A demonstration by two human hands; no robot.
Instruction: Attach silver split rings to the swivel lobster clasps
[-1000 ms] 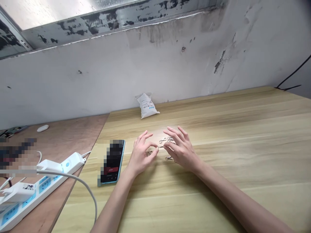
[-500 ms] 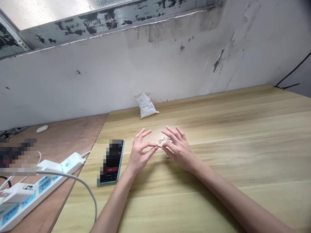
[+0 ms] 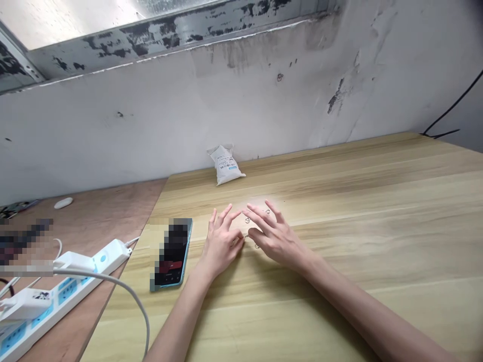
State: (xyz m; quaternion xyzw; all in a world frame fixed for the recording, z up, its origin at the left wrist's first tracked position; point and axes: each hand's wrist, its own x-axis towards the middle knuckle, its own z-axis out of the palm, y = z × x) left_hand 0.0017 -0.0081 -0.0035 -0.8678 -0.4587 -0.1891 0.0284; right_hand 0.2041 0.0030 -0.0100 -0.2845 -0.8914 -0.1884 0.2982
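Observation:
My left hand is closed in a pinch on one end of a small metal keychain, its other fingers stretched forward. From the other side, the thumb and index finger of my right hand pinch the same piece. Only a short bit of it shows between the fingertips; the rest is hidden. Just beyond the hands lie a metal ring and another ring, partly covered by my right fingers. One more ring peeks out under my right hand.
A phone with a lit screen lies left of my left hand. Behind the hands, a white plastic packet rests near the wall. A white power strip with plugs stands on the brown table, and a grey cable loops over the edge.
Both hands have come slightly lower and toward me with the keychain between them. My left fingers have curled in more, and my right fingers now cover more of the metal pieces.

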